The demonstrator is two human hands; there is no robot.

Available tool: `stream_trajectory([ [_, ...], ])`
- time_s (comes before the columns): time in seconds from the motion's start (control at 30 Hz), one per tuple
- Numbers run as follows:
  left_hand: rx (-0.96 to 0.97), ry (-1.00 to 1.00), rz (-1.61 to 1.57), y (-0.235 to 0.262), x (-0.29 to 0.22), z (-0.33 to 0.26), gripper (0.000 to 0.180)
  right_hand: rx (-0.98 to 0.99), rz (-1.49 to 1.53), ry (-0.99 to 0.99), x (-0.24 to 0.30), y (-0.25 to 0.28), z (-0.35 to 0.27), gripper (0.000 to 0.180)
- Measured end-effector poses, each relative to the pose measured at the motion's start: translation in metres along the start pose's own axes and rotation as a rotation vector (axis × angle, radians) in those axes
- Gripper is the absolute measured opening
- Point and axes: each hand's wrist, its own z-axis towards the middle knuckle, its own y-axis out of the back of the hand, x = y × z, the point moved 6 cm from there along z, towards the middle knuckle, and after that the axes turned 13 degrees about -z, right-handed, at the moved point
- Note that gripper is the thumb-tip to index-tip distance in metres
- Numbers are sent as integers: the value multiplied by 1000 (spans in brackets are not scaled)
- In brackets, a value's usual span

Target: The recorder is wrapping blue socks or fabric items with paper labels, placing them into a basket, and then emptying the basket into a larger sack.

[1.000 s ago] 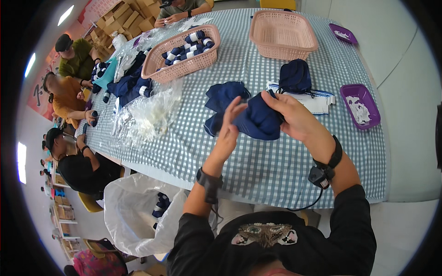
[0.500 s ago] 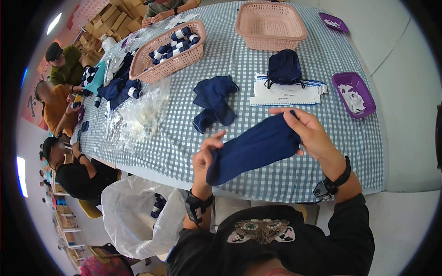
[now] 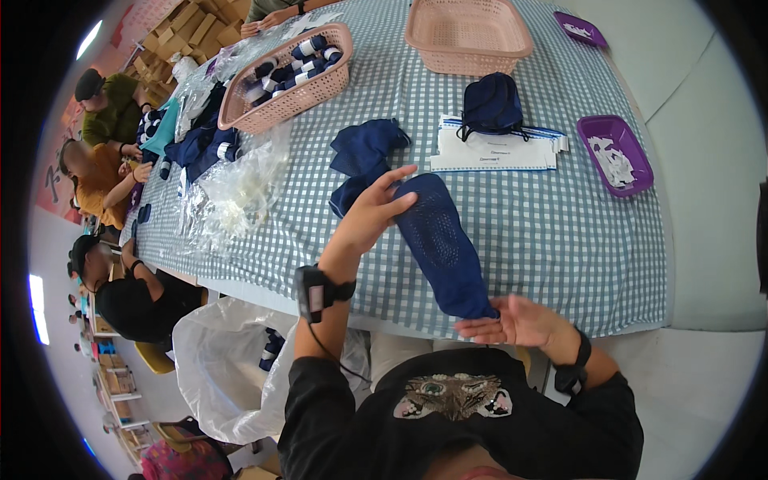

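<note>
A navy blue sock (image 3: 442,248) with a patch of small pale dots or holes is stretched just above the table's near edge. My left hand (image 3: 374,210) pinches its far end between thumb and fingers. At the near end, my right hand (image 3: 522,322) grips the tip, with its fingers lying along the fabric. Beyond my left hand lies a loose heap of navy socks (image 3: 370,148), partly hidden by that hand. A small stack of navy pieces (image 3: 491,104) rests on white printed cards (image 3: 496,156) farther off.
A pink basket (image 3: 284,108) holds banded navy rolls; another pink basket (image 3: 468,60) stands far right of it. Purple trays (image 3: 616,156) with white bits line the right side. Clear plastic bags (image 3: 236,188) lie left. A lined bin (image 3: 216,376) stands beside me. Co-workers sit along the left.
The sock has swung from lying crosswise to pointing from far left to near right, showing its dotted face. My left hand moved away from me; my right hand came nearer.
</note>
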Motion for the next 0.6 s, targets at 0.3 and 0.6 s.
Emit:
stream_trajectory([
  [0.3,-125,-666,1538,-74,34,9,40,-86,-342,-172,-43,-17,-20,50],
  [0.6,117,-555,1545,-90,118,-57,74,-619,-1871,432,106,-55,1,25],
])
